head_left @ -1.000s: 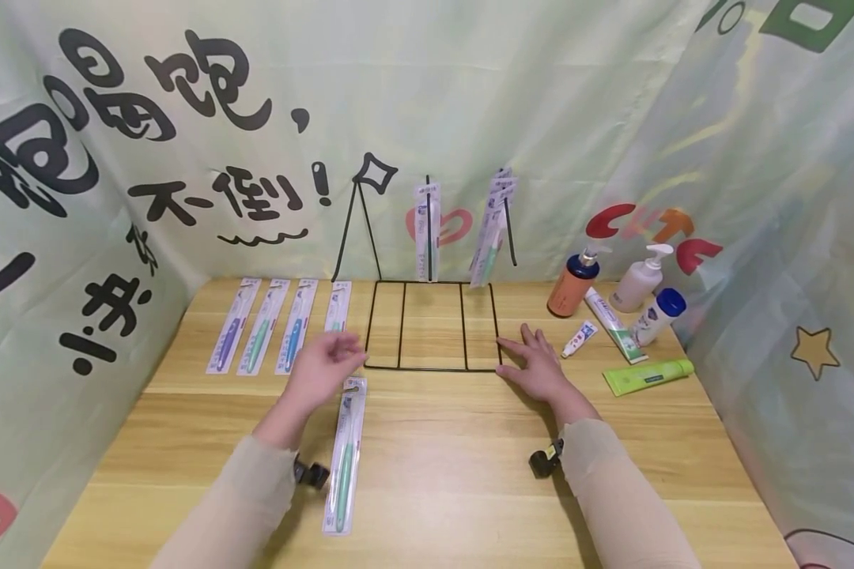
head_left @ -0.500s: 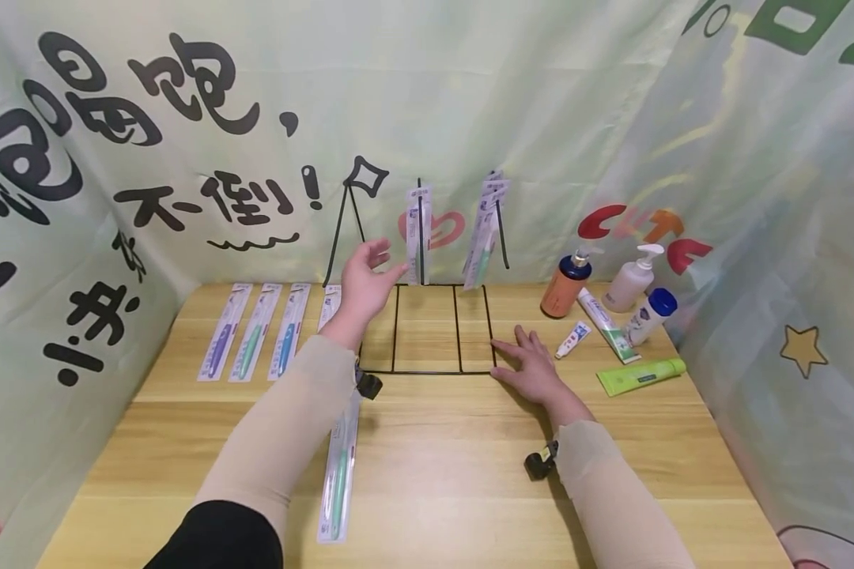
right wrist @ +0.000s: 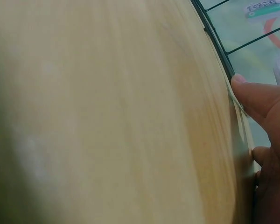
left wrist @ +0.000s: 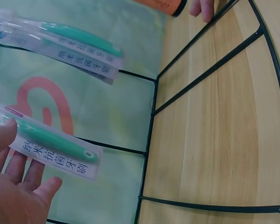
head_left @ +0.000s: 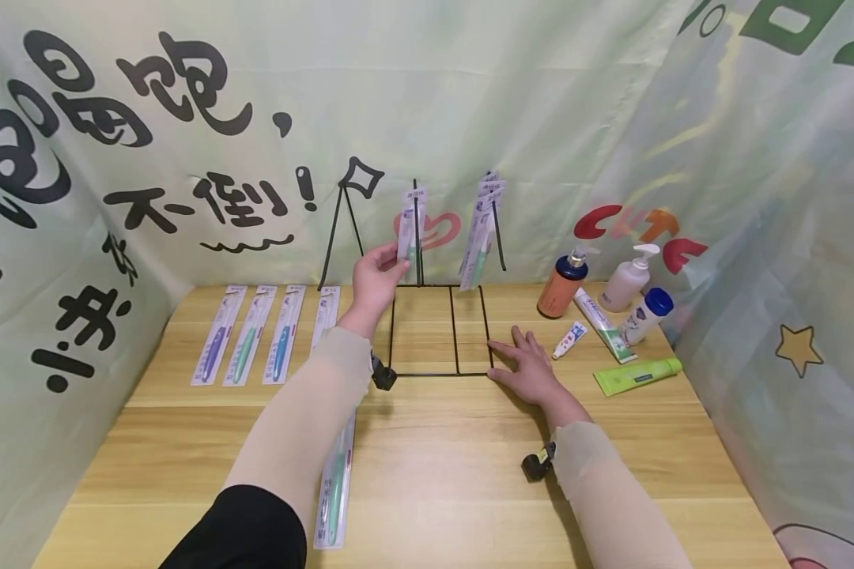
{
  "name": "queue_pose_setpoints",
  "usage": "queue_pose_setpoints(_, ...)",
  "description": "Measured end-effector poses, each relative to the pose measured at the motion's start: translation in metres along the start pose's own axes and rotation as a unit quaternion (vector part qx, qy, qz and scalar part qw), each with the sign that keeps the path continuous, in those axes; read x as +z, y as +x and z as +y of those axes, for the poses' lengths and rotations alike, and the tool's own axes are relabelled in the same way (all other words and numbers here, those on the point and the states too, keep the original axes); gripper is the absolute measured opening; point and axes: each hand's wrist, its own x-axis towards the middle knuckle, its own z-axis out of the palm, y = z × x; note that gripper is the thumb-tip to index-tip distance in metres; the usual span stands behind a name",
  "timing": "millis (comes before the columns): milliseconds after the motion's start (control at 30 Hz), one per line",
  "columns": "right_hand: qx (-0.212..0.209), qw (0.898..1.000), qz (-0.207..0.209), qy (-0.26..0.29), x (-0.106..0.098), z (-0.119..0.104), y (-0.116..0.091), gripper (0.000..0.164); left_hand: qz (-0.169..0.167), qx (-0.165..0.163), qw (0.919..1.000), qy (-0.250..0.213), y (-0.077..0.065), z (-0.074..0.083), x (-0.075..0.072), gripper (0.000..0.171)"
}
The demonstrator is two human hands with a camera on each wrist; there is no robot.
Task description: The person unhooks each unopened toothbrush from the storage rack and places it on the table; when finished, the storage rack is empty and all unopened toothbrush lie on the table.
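My left hand [head_left: 375, 286] pinches the lower part of a packaged green toothbrush [head_left: 409, 225], which hangs at the middle hook of a black wire rack [head_left: 427, 374]. In the left wrist view, the thumb lies over the toothbrush pack [left wrist: 60, 149] and the other fingers are behind it. More packaged toothbrushes [head_left: 479, 233] hang on the right hook. With its fingers extended, my right hand [head_left: 530, 371] touches the rack's right front corner; the right wrist view has its thumb [right wrist: 252, 91] against the wire. Another packaged green toothbrush [head_left: 334, 494] lies in front, partly covered by the left arm.
Several packaged toothbrushes [head_left: 251, 336] lie in a row at the left, the last partly behind my left arm. To the right stand an orange bottle [head_left: 562, 286], a pump bottle [head_left: 625, 284] and a blue-capped bottle [head_left: 646, 318]. Tubes lie near them, including a green tube [head_left: 638, 377].
My left hand has risen from the rack's left front corner to the middle hook and now grips the toothbrush pack there, tilting it slightly. The right hand stays at the rack.
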Motion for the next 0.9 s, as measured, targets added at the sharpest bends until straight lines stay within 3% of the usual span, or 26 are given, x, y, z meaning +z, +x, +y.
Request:
queue_pose_setpoints(233, -0.003, 1.0, -0.002, 0.001, 0.0, 0.0, 0.0, 0.061, -0.006, -0.013, 0.9983, 0.057, -0.004, 0.0, 0.0, 0.025)
queue_pose_setpoints(400, -0.003, 1.0, -0.001, -0.001, 0.0, 0.001, 0.0, 0.06, -0.048, 0.001, 0.998, 0.042, -0.009, 0.002, 0.001, 0.032)
queue_pose_setpoints(500, -0.002, 1.0, -0.001, -0.003, -0.001, 0.001, 0.0, 0.06, -0.055, 0.006, 0.9976, 0.04, -0.011, 0.005, 0.004, 0.036)
queue_pose_setpoints(900, 0.0, 1.0, -0.002, -0.004, 0.0, 0.001, 0.0, 0.06, -0.018, 0.0, 0.9945, 0.104, -0.012, 0.012, 0.013, 0.019)
